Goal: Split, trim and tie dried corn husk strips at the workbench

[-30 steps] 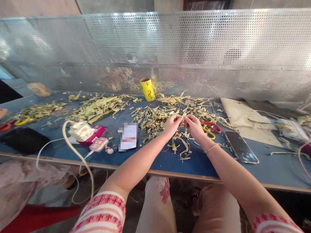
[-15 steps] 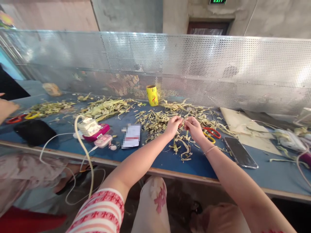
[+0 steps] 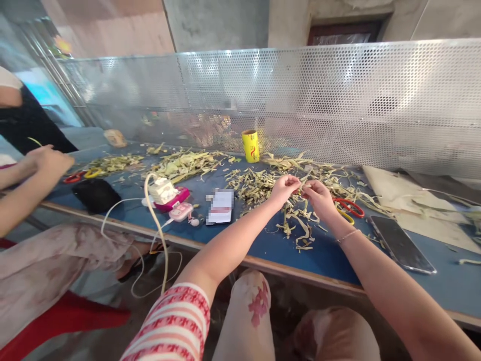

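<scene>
Just above the pile of dried plant strips [image 3: 251, 183], my left hand [image 3: 286, 189] is closed in a pinch. Close beside it on the right, my right hand [image 3: 317, 194] pinches as well. Between the two sets of fingertips shows a bit of a thin, pale plant strip [image 3: 302, 185], mostly hidden by the fingers. Loose curled strips [image 3: 302, 233] lie below the hands on the blue table [image 3: 263, 245]. Scissors with red and yellow handles [image 3: 349, 206] rest right of my right hand, partly covered by it.
A dark phone [image 3: 402, 244] lies at right, near cardboard [image 3: 428, 233]. A lit phone [image 3: 221, 206], a power strip [image 3: 172, 199] with cables and a black pouch [image 3: 95, 194] lie left. A yellow tube [image 3: 250, 146] stands behind. At far left are a co-worker's hands [image 3: 50, 163].
The view has swung left, so everything sits farther right and the co-worker's hands show more fully. My hands stay pinched together over the pile, with the fingertips slightly farther apart.
</scene>
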`<state>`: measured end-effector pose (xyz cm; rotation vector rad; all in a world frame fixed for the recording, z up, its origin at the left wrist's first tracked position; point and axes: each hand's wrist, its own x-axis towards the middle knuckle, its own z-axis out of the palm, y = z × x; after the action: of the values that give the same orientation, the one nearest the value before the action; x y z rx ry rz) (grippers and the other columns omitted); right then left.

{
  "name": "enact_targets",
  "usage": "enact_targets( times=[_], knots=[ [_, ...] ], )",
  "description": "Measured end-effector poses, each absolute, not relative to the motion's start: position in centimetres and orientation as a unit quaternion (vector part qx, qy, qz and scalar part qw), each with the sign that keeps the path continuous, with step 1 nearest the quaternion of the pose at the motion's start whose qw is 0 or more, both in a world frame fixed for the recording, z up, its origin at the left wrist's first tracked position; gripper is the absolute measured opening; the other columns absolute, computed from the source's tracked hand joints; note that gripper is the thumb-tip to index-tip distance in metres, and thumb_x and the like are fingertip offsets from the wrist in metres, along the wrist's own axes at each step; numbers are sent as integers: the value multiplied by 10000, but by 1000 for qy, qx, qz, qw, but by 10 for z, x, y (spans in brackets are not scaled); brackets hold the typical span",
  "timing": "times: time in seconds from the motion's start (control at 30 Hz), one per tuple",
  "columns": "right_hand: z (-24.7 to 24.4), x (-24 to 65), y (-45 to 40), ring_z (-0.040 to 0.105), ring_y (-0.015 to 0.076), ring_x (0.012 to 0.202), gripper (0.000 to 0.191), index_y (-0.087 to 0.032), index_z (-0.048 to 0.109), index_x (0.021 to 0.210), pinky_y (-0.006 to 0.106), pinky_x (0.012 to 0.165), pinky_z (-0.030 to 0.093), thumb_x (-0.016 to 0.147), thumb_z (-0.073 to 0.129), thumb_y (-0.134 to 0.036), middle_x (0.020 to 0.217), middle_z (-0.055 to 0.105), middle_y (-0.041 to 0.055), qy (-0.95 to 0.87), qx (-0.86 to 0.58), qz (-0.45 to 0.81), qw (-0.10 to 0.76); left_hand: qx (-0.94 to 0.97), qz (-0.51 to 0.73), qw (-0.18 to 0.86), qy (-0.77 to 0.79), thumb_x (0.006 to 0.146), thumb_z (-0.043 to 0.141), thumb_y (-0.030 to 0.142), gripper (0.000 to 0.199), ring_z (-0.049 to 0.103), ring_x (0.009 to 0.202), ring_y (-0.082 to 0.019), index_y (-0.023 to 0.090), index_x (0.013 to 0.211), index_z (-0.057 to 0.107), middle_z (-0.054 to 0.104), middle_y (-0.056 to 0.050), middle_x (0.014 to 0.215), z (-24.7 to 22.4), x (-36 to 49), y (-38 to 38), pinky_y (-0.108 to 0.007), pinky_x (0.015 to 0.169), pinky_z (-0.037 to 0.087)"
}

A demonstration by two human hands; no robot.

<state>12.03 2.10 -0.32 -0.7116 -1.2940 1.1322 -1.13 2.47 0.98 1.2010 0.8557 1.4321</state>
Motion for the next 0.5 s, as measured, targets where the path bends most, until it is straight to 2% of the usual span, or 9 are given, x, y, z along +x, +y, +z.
enact_targets(
  times=[0.2,0.4,0.5],
  knots=[
    [1,120,19,546,85,592,262,-214,556,689,249,621,504,593,769,-331,646,566,-55,-530,-306,500,613,508,603,511,342,708,654,44,167,599,696,-95,134,818,566,619,2,732,11,-15,26,-268,738,497],
    [-1,121,22,569,93,619,301,-207,554,685,270,676,526,578,796,-351,637,584,-43,-526,-310,492,621,662,580,302,367,718,629,62,103,586,684,-105,152,743,584,623,-2,719,13,-23,24,-245,699,473],
    [-1,121,22,569,87,620,328,-205,552,675,272,697,527,564,813,-370,639,587,-46,-518,-310,492,627,694,563,247,375,742,623,102,62,600,685,-116,160,747,603,642,-10,729,12,-23,23,-247,691,479]
  ],
)
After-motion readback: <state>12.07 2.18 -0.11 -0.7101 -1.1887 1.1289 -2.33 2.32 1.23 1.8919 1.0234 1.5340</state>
